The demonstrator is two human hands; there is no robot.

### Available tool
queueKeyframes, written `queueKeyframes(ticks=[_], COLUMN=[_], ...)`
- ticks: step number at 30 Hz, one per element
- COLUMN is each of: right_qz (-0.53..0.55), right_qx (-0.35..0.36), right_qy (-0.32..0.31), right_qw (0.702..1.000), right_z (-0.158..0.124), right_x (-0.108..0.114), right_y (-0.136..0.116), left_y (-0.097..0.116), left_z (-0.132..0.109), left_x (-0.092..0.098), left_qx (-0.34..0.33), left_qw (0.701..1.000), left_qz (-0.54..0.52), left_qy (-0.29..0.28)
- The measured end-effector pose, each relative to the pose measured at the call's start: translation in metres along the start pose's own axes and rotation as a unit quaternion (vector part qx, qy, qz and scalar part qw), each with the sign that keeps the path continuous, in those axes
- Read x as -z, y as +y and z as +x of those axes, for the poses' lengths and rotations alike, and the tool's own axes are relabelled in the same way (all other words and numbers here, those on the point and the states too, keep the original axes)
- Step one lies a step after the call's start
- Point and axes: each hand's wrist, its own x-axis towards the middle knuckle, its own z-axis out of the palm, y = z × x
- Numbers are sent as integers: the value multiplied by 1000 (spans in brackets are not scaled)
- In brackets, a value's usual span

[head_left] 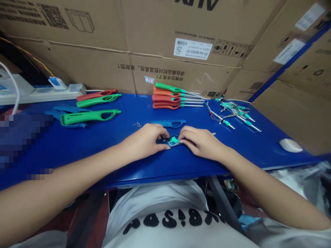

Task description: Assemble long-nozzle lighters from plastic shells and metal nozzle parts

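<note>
Both hands meet over the middle of the blue table. A small assembly (174,140) with a green part and thin wires lies between them. My left hand (152,139) has thumb and fingers closed around its left end. My right hand (198,141) pinches its right side, by the green part. The undersides of the fingers hide how much of it each hand covers. Just behind the hands lies a blue handle shell (165,123), flat on the table. A few tiny screws (137,124) are scattered left of that shell.
Stacked red, orange and green lighters (167,100) stand behind. Green and blue shells (89,117) lie left, near a white power strip (41,94). Metal rods with wires (239,115) and a white oval object (291,145) are right. Cardboard (129,65) walls the back.
</note>
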Motion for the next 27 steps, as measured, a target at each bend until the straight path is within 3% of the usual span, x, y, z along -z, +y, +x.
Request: queueKeyframes(ticks=[17, 27], right_qz=[-85, -52], right_qx=[45, 57], right_qy=[53, 30], right_qw=[994, 997], right_z=[0, -1], right_x=[-10, -11], right_y=[-7, -3], left_y=[2, 4], left_z=[1, 0], left_x=[0, 1], left_qx=[16, 20], left_qw=[1000, 999], left_qz=[21, 28], left_qy=[-3, -10])
